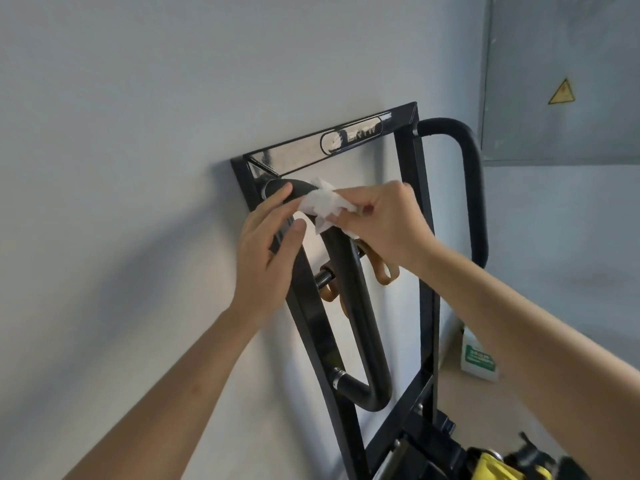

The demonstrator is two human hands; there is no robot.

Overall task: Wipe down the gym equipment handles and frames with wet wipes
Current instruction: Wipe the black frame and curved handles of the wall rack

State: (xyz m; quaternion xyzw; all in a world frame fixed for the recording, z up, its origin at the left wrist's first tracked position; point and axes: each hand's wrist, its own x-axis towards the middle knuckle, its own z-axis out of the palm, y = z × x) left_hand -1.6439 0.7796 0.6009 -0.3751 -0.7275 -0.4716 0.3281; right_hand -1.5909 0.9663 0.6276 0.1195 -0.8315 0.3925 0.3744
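Note:
A black metal gym frame (pixel 424 271) stands against the pale wall, with a logo bar across its top. A padded black loop handle (pixel 360 327) hangs inside it on the left. My right hand (pixel 384 220) pinches a crumpled white wet wipe (pixel 323 206) against the top of this handle. My left hand (pixel 270 251) rests on the frame's left post just below the handle's end, index finger stretched toward the wipe, thumb beside the post. A second padded handle (pixel 474 188) curves out on the frame's right.
Tan straps (pixel 382 271) hang from a crossbar behind the left handle. A white and green packet (pixel 478 358) leans at the wall's foot, lower right. A grey panel with a yellow warning triangle (pixel 561 92) is upper right. Black and yellow gear (pixel 491 465) lies at the bottom.

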